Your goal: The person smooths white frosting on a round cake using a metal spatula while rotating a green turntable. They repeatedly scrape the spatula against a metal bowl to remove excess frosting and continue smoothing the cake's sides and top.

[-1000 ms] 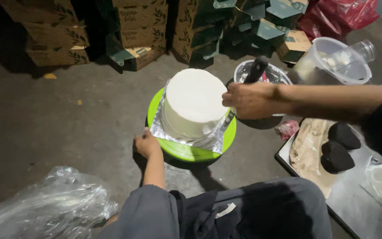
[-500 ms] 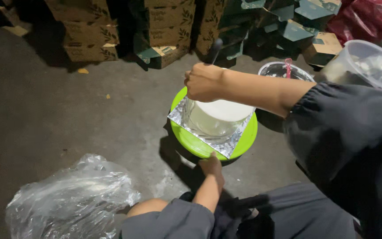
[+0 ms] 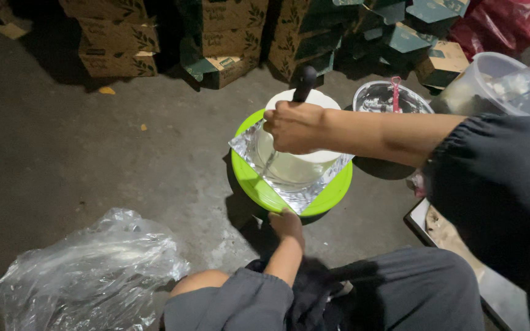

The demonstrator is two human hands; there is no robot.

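A crumpled clear plastic bag point(image 3: 90, 270) is seen on the concrete floor point(image 3: 93, 141) at lower left. Green-and-brown cardboard boxes point(image 3: 216, 37) are stacked along the back. A red bag point(image 3: 510, 21) is seen at upper right, with clear plastic containers point(image 3: 492, 86) just below it.

A storeroom: stacked cardboard boxes point(image 3: 118, 40) line the bare concrete floor point(image 3: 62, 153).

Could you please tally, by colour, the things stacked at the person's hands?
White: 1, the round cake
Silver: 1, the foil board
Green: 1, the turntable
Black: 1, the handle in the right hand
Total: 4
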